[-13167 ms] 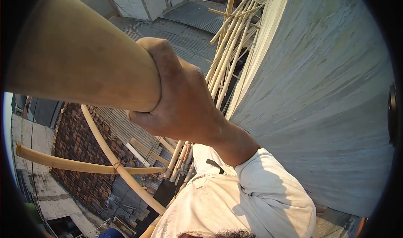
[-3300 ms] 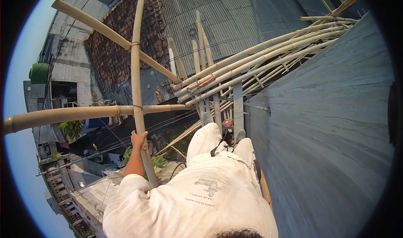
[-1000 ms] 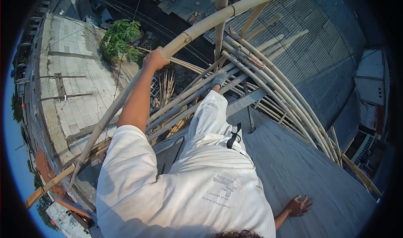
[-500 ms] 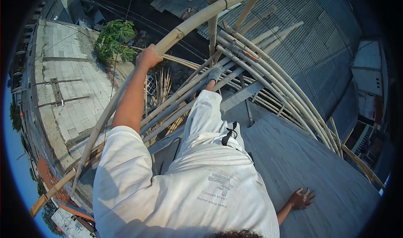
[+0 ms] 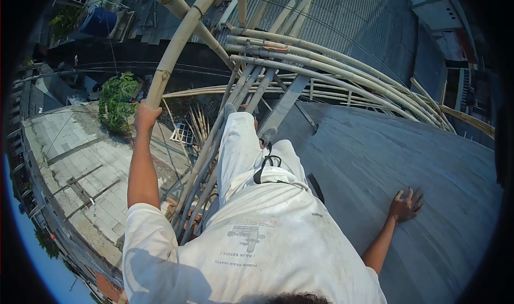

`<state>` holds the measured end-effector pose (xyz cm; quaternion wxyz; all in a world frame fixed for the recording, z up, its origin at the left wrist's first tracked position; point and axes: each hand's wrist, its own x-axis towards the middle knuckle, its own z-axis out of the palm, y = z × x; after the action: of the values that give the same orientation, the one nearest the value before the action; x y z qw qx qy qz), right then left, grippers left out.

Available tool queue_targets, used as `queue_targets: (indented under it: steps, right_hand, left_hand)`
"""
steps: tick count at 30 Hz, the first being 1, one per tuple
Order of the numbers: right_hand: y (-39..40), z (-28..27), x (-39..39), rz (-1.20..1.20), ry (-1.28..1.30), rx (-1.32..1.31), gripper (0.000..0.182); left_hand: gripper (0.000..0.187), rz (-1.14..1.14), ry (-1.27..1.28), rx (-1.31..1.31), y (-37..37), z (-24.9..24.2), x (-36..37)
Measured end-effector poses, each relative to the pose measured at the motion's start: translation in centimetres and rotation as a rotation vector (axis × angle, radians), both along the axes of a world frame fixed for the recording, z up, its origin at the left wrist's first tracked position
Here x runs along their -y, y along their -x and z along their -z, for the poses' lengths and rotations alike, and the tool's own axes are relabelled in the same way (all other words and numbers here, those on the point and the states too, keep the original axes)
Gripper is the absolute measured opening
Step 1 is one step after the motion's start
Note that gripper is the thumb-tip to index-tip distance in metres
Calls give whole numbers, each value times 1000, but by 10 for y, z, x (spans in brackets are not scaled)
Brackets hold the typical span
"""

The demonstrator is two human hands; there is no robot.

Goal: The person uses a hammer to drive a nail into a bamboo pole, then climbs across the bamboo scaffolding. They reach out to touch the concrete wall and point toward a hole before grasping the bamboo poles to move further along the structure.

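Observation:
My left hand is wrapped round a thick, pale bamboo pole that rises on the left. On the other side, my right hand lies with fingers spread against a grey, trowel-streaked surface. Below me, one shoe rests by a bundle of long, narrow poles, and my other shoe is a little behind it. A flat grey metal bar slopes away just past my feet.
Several bamboo poles cross ahead and curve to the right, an orange item lying on them. Far below are a corrugated roof, a pale block roof, a leafy tree and a blue tank. Thin wires cross the drop.
My view has swung, and the crossing poles now sit further left. Both shoes now show close together. My left hand still grips the bamboo pole and my right still touches the grey surface.

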<state>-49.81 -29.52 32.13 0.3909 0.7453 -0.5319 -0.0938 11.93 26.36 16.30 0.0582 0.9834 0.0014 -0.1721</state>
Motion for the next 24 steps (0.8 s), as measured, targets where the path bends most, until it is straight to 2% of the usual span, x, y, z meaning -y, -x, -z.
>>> queue_targets:
  steps: [7, 24]
  right_hand:
    - [0, 0, 0, -14, 14, 10, 24]
    - [-3, -1, 0, 11, 5, -16, 24]
  left_hand:
    - [57, 59, 26, 15, -3, 3, -6]
    - [57, -1, -63, 27, -2, 2, -6]
